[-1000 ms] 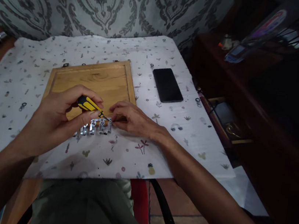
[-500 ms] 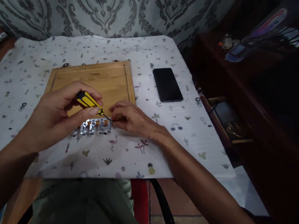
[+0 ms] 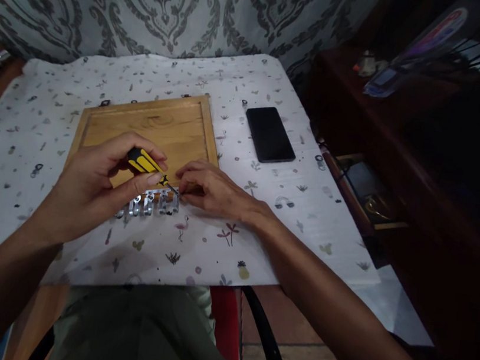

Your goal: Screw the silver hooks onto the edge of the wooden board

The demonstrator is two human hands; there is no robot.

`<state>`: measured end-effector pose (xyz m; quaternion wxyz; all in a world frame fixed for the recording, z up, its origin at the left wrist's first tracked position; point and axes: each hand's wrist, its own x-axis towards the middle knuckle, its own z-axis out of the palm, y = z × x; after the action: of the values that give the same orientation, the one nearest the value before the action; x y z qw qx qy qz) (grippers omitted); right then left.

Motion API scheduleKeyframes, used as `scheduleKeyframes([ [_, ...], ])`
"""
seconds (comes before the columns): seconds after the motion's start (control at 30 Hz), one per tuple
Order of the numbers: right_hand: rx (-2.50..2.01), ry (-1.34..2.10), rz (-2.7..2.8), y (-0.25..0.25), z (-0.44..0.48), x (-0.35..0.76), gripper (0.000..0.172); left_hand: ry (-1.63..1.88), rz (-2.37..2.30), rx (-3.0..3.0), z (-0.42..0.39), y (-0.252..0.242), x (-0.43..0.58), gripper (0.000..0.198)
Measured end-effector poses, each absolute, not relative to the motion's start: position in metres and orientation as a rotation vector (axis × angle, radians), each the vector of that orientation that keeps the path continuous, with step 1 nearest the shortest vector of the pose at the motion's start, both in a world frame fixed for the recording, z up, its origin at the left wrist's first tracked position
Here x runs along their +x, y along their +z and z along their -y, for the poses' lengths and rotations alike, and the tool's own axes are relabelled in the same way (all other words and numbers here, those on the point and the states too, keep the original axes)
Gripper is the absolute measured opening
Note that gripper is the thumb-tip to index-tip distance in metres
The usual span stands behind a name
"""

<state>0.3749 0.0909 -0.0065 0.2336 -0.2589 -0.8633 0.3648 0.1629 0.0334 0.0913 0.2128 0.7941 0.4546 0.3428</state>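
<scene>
Nearest the camera: the person's lap in olive trousers (image 3: 142,333), with a red and black chair edge (image 3: 228,327) beside it. Both forearms reach forward over the near edge of the table (image 3: 305,225), which is covered by a white cloth printed with small motifs.

Left hand (image 3: 91,189) is closed around a yellow-and-black screwdriver (image 3: 146,164), fingers and thumb pinching the handle; the shaft slants down to the right, its tip at the right end of a metal hook rack (image 3: 150,203). The rack lies flat on the cloth, just in front of the wooden board (image 3: 149,125) and overlapping its near edge.

Right hand (image 3: 216,191) rests on the cloth at the rack's right end, fingertips curled together right by the screwdriver tip; whether they pinch a small part cannot be told, too small and dark.

Farther right, well apart from the hands, a black phone (image 3: 270,135) lies face up. Small dark hardware bits are scattered on the cloth. Beyond, a patterned wall (image 3: 166,3); at right a dark wooden cabinet (image 3: 402,167).
</scene>
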Motion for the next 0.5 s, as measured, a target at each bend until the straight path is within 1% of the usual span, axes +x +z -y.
scheduleKeyframes([
  [0.23, -0.695, 1.002, 2.368, -0.0079, -0.0921, 0.3746, 0.008, 0.911, -1.253, 2.172, -0.033, 0.0944, 0.1649, 0.023],
  [0.33, -0.682, 0.997, 2.36, -0.0092, -0.0924, 0.3741, 0.008, 0.894, -1.249, 2.203, -0.0344, 0.0948, 0.1653, 0.021],
  [0.5, -0.691, 0.997, 2.368, -0.01, -0.0926, 0.3741, 0.009, 1.075, -1.239, 2.034, -0.0331, 0.0871, 0.1715, 0.018],
])
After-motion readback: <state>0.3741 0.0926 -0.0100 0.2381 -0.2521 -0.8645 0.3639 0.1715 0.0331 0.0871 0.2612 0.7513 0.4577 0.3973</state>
